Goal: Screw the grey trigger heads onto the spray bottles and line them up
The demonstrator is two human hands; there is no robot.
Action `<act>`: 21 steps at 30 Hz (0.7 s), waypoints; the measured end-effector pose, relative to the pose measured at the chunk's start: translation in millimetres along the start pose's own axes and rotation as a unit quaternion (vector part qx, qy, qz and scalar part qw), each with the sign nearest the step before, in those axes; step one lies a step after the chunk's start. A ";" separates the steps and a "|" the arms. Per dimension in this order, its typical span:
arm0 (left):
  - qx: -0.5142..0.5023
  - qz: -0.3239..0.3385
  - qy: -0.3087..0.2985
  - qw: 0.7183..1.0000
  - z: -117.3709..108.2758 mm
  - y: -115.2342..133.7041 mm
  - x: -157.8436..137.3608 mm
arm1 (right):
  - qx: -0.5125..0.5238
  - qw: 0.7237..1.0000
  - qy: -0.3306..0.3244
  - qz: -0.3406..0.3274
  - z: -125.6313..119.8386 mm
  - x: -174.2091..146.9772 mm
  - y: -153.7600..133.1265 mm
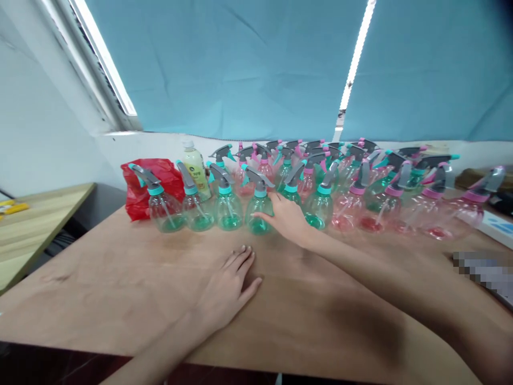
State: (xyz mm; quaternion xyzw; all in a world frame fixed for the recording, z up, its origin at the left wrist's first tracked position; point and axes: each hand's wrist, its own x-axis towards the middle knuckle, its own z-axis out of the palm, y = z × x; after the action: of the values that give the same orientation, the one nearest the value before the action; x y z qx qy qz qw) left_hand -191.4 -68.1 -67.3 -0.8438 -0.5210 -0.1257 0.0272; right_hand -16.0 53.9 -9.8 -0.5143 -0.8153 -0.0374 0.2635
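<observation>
My right hand is wrapped round the right side of a clear green spray bottle with a grey trigger head and teal collar. Its thumb lies across the front of the bottle; the other fingertips are hidden behind. The bottle stands upright in the front row. My left hand rests flat on the wooden table, fingers stretched out, holding nothing. Left of the held bottle stands another green spray bottle, and to the right is one more green spray bottle.
Several pink spray bottles stand at the right, with more rows behind. A red plastic bag and a pale labelled bottle are at the back left. A blurred-out flat object lies at the right edge. Blue curtain hangs behind.
</observation>
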 end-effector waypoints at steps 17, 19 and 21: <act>0.034 0.019 0.010 0.999 2.7 -1.4 -0.9 | 0.044 0.997 0.065 -0.005 -6.7 0.7 7.9; 0.033 0.021 0.015 0.999 4.1 -2.7 -0.9 | 0.067 0.993 0.099 -0.010 -18.0 -10.7 20.6; 0.029 0.022 0.022 0.999 5.8 -3.6 -0.6 | 0.066 0.991 0.114 0.013 -28.5 -20.8 34.3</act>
State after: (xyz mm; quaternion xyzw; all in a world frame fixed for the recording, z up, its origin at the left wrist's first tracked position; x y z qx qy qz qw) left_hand -193.8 -66.0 -73.4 -0.8509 -0.5050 -0.1289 0.0656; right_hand 31.5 43.5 -2.3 -0.4985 -0.7738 -0.0386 0.3888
